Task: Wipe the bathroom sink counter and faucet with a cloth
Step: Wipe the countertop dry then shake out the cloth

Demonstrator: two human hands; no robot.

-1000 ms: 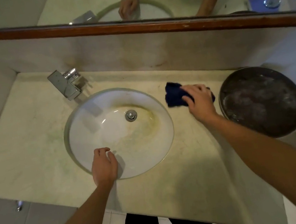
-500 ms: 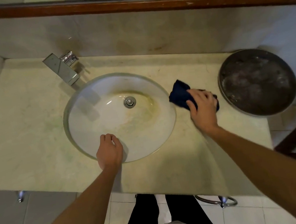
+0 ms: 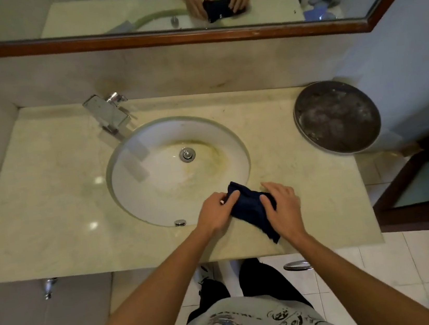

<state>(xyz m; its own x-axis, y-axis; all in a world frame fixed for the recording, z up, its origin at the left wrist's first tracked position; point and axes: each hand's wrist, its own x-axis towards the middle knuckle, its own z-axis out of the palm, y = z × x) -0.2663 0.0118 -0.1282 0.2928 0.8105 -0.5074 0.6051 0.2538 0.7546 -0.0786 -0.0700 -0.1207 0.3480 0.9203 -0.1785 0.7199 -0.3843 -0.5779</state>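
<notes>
A dark blue cloth (image 3: 249, 209) lies bunched on the beige marble counter (image 3: 50, 211), at the front right rim of the white sink basin (image 3: 155, 175). My left hand (image 3: 216, 212) pinches the cloth's left end. Over the cloth's right end rests my right hand (image 3: 282, 208), gripping it with fingers and thumb. The chrome faucet (image 3: 107, 116) stands at the back left of the basin, far from both hands. The basin is stained yellow-brown around its drain (image 3: 187, 154).
A round dark metal pan (image 3: 337, 116) sits on the counter's back right corner. A wood-framed mirror (image 3: 164, 36) runs along the back wall above a low backsplash. A wall closes the left side. The counter's front edge is just below my hands.
My right hand has dragged the cloth from the counter right of the basin to the front rim. My left hand left the basin's front edge and took hold of the cloth.
</notes>
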